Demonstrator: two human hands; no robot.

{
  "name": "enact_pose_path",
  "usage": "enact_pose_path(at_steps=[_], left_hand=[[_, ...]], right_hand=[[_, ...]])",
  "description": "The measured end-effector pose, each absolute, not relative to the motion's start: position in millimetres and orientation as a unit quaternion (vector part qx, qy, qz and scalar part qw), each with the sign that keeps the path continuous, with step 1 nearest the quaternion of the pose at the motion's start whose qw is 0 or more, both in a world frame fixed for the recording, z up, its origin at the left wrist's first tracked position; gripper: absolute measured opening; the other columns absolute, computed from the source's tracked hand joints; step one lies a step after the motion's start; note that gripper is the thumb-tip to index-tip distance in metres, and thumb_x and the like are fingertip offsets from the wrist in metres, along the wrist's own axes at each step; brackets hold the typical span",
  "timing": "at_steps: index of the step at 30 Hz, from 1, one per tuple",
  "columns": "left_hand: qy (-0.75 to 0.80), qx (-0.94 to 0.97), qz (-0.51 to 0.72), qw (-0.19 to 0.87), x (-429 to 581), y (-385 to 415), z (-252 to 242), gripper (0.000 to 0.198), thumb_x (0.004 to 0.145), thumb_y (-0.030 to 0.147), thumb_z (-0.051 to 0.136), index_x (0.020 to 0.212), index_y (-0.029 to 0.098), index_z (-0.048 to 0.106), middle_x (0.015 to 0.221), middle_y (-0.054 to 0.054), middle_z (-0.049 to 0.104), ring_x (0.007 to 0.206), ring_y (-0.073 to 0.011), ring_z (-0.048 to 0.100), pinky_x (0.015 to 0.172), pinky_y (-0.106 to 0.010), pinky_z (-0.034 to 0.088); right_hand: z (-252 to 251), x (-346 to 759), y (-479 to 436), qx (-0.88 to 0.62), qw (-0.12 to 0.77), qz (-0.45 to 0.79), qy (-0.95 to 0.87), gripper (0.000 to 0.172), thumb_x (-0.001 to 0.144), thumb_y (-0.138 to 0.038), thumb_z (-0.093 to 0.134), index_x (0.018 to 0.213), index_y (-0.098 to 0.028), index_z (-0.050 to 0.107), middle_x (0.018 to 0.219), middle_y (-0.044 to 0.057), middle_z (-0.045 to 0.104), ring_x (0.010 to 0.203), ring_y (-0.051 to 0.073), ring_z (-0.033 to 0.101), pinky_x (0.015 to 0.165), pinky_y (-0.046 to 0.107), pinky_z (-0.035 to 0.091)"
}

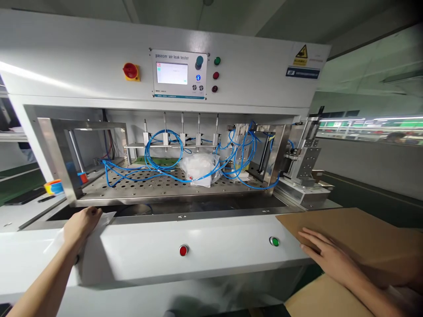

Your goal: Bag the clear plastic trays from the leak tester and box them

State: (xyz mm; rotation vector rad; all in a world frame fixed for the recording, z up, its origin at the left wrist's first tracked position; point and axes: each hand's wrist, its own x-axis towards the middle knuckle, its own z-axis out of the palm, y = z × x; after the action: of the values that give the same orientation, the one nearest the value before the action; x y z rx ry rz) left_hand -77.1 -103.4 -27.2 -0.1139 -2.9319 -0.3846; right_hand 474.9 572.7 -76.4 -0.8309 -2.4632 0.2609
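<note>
The clear plastic film (106,219) slants down-left beneath the left hand (81,226).

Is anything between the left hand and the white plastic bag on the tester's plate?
Yes: a blue pneumatic tube runs across the perforated steel plate just in front of the white plastic bag, between it and the left hand.

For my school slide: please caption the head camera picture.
Left hand grips white plastic by an air leak tester; right hand rests on brown cardboard.
</note>
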Motion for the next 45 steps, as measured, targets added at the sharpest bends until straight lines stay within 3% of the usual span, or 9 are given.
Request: enact_pose_path(at_steps=[11, 19, 30, 35, 40, 45], left_hand=[[-0.984, -0.057, -0.132, 0.1, -64.1, -101.5, -21.4, 0.05, 0.095, 0.059, 0.035, 0.096, 0.023, 0.07, 0.101, -0.014, 0.074, 0.095, -0.0353, 0.068, 0.073, -0.034, 0.046], [-0.985, -0.057, -0.136, 0.089, -63.1, -99.8, -19.7, 0.051, 0.097, 0.059, 0.033, 0.096, 0.022, 0.068, 0.104, -0.015, 0.073, 0.097, -0.0358, 0.067, 0.076, -0.036, 0.047], [-0.981, -0.078, -0.144, 0.103, -67.5, -100.0, -22.8, 0.053, 0.096, 0.059, 0.032, 0.097, 0.022, 0.071, 0.105, -0.021, 0.075, 0.099, -0.0417, 0.069, 0.073, -0.043, 0.049], [-0.979, -0.098, -0.14, 0.11, -76.0, -102.4, -28.6, 0.055, 0.095, 0.059, 0.033, 0.1, 0.021, 0.073, 0.106, -0.021, 0.075, 0.099, -0.042, 0.07, 0.071, -0.041, 0.047], [-0.976, -0.126, -0.129, 0.119, -81.7, -102.9, -33.3, 0.055, 0.094, 0.06, 0.034, 0.097, 0.021, 0.072, 0.102, -0.019, 0.075, 0.096, -0.0392, 0.07, 0.067, -0.037, 0.042], [-0.967, -0.167, -0.132, 0.138, -77.7, -103.5, -32.8, 0.053, 0.097, 0.056, 0.034, 0.095, 0.02, 0.072, 0.099, -0.017, 0.076, 0.093, -0.0351, 0.07, 0.066, -0.033, 0.039]], right_hand=[[-69.9, 473.2, 565.0, -0.328, 0.214, 0.088, -0.916, 0.068, 0.083, -0.062, 0.041, 0.128, -0.022, 0.072, 0.154, 0.012, 0.053, 0.142, 0.033, 0.052, 0.119, 0.048, 0.044], [-69.9, 472.2, 564.8, -0.329, 0.22, 0.089, -0.914, 0.07, 0.082, -0.063, 0.041, 0.129, -0.021, 0.071, 0.154, 0.012, 0.053, 0.142, 0.032, 0.051, 0.121, 0.049, 0.042], [-73.8, 472.4, 572.8, -0.331, 0.244, 0.106, -0.905, 0.055, 0.078, -0.061, 0.051, 0.118, -0.031, 0.074, 0.148, 0.012, 0.059, 0.139, 0.034, 0.055, 0.115, 0.05, 0.046], [-76.8, 469.2, 572.5, -0.33, 0.264, 0.101, -0.901, 0.053, 0.077, -0.059, 0.05, 0.116, -0.03, 0.073, 0.145, 0.013, 0.06, 0.136, 0.034, 0.057, 0.116, 0.049, 0.045], [-75.5, 468.1, 570.7, -0.346, 0.204, 0.071, -0.913, 0.064, 0.083, -0.057, 0.046, 0.132, -0.024, 0.069, 0.154, 0.014, 0.053, 0.141, 0.032, 0.052, 0.119, 0.046, 0.042], [-66.0, 463.2, 558.5, -0.369, 0.151, -0.019, -0.917, 0.059, 0.092, -0.043, 0.04, 0.138, -0.017, 0.067, 0.157, 0.016, 0.05, 0.138, 0.032, 0.055, 0.116, 0.046, 0.043]])
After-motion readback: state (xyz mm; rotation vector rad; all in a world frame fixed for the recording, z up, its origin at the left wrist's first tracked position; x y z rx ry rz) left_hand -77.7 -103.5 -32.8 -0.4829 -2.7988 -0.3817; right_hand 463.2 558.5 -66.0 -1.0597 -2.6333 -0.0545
